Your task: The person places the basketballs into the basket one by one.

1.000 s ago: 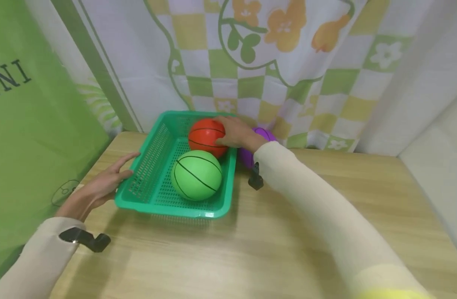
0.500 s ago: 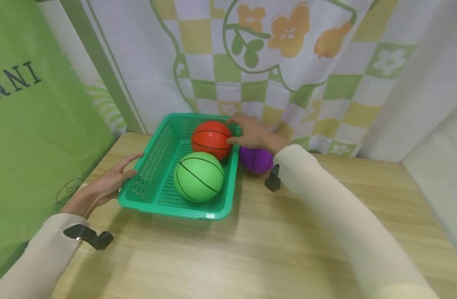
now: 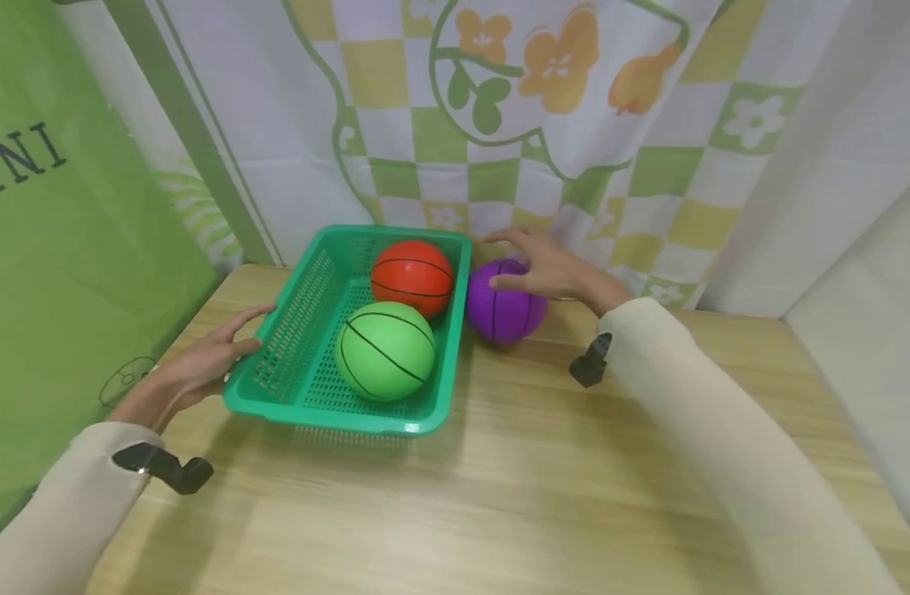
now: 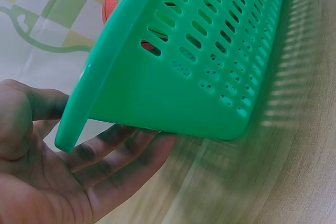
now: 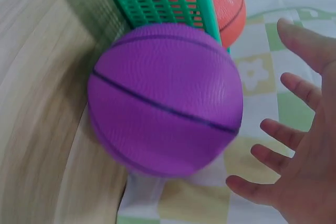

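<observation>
On the table's left half stands a green plastic basket [image 3: 298, 413] with slotted walls. Inside it a red ball [image 3: 412, 277] with black basketball lines lies behind a light green ball [image 3: 385, 351] of the same pattern. My left hand [image 3: 205, 364] holds the basket's left side; in the left wrist view the rim lies between thumb and fingers [image 4: 131, 156]. A purple ball [image 3: 505, 307] sits on the table against the basket's right side. Over and behind it my right hand [image 3: 547, 268] is spread, and the right wrist view shows a gap between ball and fingertips [image 5: 270, 127].
The wooden table [image 3: 574, 463] runs back to a printed curtain [image 3: 492, 116]. A green cloth [image 3: 60, 273] hangs along the left, and a pale wall [image 3: 871, 330] bounds the right side.
My right hand has left the red ball and moved right, over the basket's rim, to the purple ball. The red ball stays in the basket. My left hand keeps its place.
</observation>
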### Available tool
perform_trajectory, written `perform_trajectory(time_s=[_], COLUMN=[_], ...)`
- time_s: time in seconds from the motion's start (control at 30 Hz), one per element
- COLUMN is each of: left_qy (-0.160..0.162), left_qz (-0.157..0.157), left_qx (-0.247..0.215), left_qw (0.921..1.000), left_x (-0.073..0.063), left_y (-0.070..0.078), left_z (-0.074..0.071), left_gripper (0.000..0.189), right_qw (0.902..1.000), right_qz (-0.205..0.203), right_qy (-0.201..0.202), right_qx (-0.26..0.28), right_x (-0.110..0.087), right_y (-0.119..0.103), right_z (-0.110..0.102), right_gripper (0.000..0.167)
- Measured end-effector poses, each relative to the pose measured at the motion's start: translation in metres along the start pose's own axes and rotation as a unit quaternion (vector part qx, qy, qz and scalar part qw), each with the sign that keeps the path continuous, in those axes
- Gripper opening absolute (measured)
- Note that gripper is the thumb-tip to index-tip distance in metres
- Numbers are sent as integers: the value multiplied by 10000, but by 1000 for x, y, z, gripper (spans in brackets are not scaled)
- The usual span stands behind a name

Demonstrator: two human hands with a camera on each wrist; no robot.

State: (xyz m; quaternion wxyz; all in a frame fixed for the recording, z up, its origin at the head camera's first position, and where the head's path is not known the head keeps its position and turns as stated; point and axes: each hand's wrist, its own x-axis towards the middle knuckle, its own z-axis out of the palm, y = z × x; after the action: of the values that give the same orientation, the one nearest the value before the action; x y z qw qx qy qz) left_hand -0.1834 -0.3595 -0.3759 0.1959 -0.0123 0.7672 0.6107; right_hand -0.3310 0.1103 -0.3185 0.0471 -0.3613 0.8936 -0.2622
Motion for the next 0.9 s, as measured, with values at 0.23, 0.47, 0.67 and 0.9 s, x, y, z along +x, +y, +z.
perform_trajectory(time_s=[0.23, 0.47, 0.67, 0.9], left_qy=[4, -8, 11, -19], left_qz=[-66, -88, -116, -114], left_qx=[-65, -65, -38, -38], left_qw=[10000, 9999, 9999, 9999], left_x=[-1, -3, -2, 0], left_y=[-2, 0, 3, 5], left_z=[-3, -3, -1, 1], left_gripper=[66, 67, 67, 67], right_qw=[9987, 9955, 9941, 9894], right_qz=[-198, -280, -167, 69], right_qy=[56, 304, 377, 564], right_qx=[456, 855, 1005, 1338], right_x=[-16, -38, -54, -67], right_y=[18, 33, 50, 64], right_z=[-1, 4, 14, 27], right_gripper=[75, 85, 95, 106])
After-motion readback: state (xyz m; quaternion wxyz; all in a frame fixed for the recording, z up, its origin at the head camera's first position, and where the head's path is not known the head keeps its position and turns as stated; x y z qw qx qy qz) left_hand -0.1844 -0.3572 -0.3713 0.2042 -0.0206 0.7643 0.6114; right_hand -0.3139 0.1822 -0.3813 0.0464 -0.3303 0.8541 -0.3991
